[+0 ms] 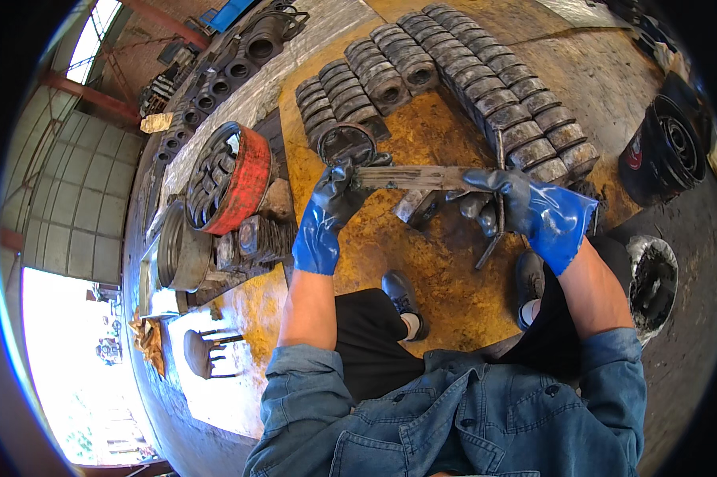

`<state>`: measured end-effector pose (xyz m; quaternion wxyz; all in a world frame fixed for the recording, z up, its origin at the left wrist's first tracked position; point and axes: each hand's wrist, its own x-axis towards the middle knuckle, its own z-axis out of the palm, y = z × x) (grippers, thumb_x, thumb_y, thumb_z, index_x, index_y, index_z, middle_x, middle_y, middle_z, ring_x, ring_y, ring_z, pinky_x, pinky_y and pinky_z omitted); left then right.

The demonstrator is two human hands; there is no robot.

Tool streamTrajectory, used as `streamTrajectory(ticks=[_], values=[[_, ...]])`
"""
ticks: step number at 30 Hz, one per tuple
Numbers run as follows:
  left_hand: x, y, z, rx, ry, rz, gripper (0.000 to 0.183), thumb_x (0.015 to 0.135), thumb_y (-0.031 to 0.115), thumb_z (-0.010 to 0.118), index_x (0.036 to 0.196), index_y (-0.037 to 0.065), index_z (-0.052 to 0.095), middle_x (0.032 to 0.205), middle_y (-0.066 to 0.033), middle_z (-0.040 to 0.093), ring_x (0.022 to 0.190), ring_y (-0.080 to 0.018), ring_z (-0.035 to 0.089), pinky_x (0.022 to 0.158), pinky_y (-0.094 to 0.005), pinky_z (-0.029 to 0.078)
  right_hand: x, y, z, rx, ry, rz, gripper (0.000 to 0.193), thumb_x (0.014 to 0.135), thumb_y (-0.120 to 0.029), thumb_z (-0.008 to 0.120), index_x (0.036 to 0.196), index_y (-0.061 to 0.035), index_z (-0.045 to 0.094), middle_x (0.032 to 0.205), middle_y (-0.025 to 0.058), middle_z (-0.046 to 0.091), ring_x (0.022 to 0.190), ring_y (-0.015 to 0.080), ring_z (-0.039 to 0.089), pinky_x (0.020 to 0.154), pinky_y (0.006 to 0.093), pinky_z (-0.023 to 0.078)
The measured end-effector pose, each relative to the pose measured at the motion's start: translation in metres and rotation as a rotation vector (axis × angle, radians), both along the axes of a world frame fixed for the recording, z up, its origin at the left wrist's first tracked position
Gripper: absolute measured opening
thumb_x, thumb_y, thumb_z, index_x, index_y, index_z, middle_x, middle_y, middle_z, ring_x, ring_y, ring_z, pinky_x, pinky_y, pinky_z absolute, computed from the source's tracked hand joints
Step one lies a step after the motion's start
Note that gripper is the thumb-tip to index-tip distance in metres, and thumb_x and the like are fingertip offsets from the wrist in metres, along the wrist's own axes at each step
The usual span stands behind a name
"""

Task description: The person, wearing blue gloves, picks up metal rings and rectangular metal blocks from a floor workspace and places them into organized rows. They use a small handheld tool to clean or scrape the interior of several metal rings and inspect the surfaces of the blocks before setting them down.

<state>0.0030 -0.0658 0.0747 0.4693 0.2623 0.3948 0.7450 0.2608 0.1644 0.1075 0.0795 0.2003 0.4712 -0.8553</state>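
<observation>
Both hands wear blue gloves with blackened fingers. Between them a flat, grimy, wood-like strip (414,177) stretches nearly level. My left hand (331,199) is closed round its left end. Just beyond those fingers is a dark metal ring (347,143); whether the hand touches it, I cannot tell. My right hand (511,200) pinches the strip's right end with the thumb along it. A thin metal rod (491,248) runs past the right fingers, and its contact with them is unclear. Below the strip, a dark metal block (416,208) sits on the stained yellow floor.
Rows of stacked metal rings (485,87) stand ahead. At left are a red drum (249,179) of metal parts, a stool (199,353) and piled plates (260,237). A black bucket (643,171) and a pail of black grease-like stuff (666,266) stand at right.
</observation>
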Motion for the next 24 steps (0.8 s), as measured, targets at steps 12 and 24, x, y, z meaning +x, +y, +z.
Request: streamTrajectory(ticks=[12, 24], values=[[0.005, -0.005, 0.006, -0.055, -0.025, 0.011, 0.061, 0.085, 0.039, 0.071, 0.132, 0.004, 0.054, 0.132, -0.0212, 0.057, 0.121, -0.0339, 0.056, 0.103, -0.0498, 0.045, 0.001, -0.003, 0.003, 0.068, -0.003, 0.015, 0.040, 0.096, -0.037, 0.059, 0.112, -0.0016, 0.067, 0.067, 0.0058, 0.067, 0.045, 0.0111, 0.057, 0.041, 0.0228, 0.044], [0.005, -0.004, 0.004, -0.059, -0.004, 0.014, 0.064, 0.085, 0.039, 0.072, 0.134, 0.002, 0.051, 0.130, -0.0236, 0.058, 0.120, -0.0359, 0.057, 0.103, -0.0492, 0.045, 0.003, -0.006, 0.001, 0.039, 0.025, -0.009, 0.040, 0.095, -0.037, 0.060, 0.107, 0.0000, 0.068, 0.069, 0.0069, 0.069, 0.045, 0.0119, 0.057, 0.041, 0.0232, 0.044]])
